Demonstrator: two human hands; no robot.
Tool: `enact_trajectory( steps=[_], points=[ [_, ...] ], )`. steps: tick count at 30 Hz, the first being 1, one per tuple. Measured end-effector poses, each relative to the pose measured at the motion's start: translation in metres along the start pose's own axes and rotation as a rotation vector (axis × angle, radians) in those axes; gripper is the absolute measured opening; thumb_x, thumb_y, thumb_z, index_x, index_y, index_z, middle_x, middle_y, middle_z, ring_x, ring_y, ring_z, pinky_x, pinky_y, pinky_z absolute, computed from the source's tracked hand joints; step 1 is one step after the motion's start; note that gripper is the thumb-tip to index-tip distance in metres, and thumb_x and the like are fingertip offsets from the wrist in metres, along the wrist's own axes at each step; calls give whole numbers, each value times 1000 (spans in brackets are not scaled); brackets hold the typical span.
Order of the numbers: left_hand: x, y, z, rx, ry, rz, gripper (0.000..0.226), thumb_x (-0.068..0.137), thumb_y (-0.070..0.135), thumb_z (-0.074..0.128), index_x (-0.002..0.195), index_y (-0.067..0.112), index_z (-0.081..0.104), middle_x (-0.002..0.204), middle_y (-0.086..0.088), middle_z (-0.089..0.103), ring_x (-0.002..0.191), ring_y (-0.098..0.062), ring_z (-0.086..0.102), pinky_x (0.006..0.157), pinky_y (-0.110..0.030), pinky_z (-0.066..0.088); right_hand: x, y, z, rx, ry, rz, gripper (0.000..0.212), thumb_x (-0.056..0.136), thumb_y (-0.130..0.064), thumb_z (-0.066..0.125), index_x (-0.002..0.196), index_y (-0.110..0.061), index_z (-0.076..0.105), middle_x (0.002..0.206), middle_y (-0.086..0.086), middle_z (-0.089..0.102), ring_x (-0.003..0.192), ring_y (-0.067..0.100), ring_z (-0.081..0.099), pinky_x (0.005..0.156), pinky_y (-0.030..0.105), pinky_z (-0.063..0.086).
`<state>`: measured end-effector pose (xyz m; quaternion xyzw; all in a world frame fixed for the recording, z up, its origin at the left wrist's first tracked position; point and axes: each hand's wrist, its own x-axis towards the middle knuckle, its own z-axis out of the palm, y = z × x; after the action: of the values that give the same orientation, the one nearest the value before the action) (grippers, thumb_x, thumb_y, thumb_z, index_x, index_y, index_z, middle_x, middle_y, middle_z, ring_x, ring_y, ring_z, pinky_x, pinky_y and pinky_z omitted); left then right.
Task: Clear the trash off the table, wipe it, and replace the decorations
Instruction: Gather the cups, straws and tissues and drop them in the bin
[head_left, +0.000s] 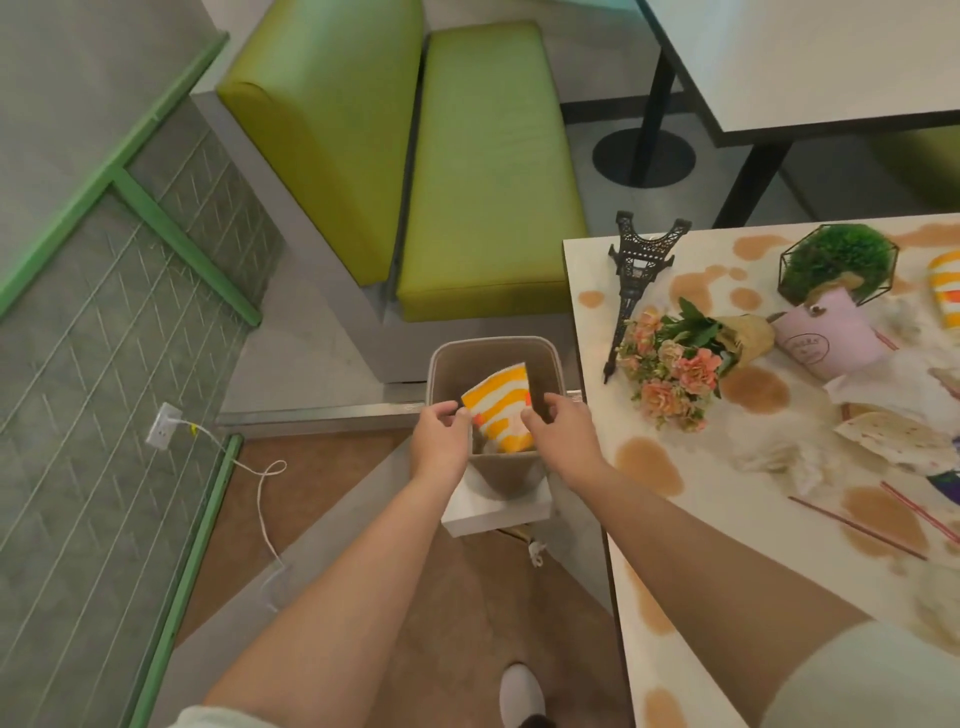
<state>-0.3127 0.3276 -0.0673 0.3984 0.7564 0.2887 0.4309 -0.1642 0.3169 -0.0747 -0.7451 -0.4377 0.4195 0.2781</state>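
Beside the left edge of the desk (597, 467), a beige trash bin (548, 364) stands on the floor, its far rim close to the base of the green bench seat (488, 171) and its right wall just beside the desk edge. Both hands hover over the bin opening: the left hand (441, 436) pinches the left edge of an orange-and-white striped paper cup (501, 402), and the right hand (563, 423) grips its right side with curled fingers. The cup sits tilted inside the bin mouth. Open floor lies to the left of the bin, crossed by a white cable (262, 499) running from a wall outlet (162, 425). A white box (493, 512) is partly hidden below the bin; what it is cannot be determined. On the desk, brown spill patches (649, 465) spread across the surface. A black tower model (636, 270) stands near the corner, touching a flower bouquet (675, 364) lying on its side. A pink pot (826, 338) holding a green ball plant (839, 257) lies tipped over. A second striped cup (945, 293) is cut off at the right frame edge. Crumpled napkins (779, 447), a flatbread piece (893, 434) and red straws (857, 527) lie further right.
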Motion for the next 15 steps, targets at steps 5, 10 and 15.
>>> enact_trajectory(
  steps=[5,10,15],
  points=[
    [-18,6,10,32,-54,52,19,97,34,53,110,22,60,108,5,63,97,-14,57,81,-28,43,-23,13,-26,48,49,6,25,95,-25,57,118,-19,63,106,-1,63,92,14,58,72,24,44],
    [-46,18,40,51,-154,71,19,97,38,52,107,24,60,109,4,64,100,-18,61,90,-36,50,-45,30,-73,117,150,38,11,93,-29,57,93,-20,65,86,-7,63,77,12,57,62,27,43],
    [-85,33,86,80,-253,126,16,98,38,52,104,26,59,103,5,65,96,-17,61,81,-33,48,-57,59,-125,181,248,40,16,91,-31,63,84,-17,64,83,-2,65,74,15,57,59,27,42]
  ],
)
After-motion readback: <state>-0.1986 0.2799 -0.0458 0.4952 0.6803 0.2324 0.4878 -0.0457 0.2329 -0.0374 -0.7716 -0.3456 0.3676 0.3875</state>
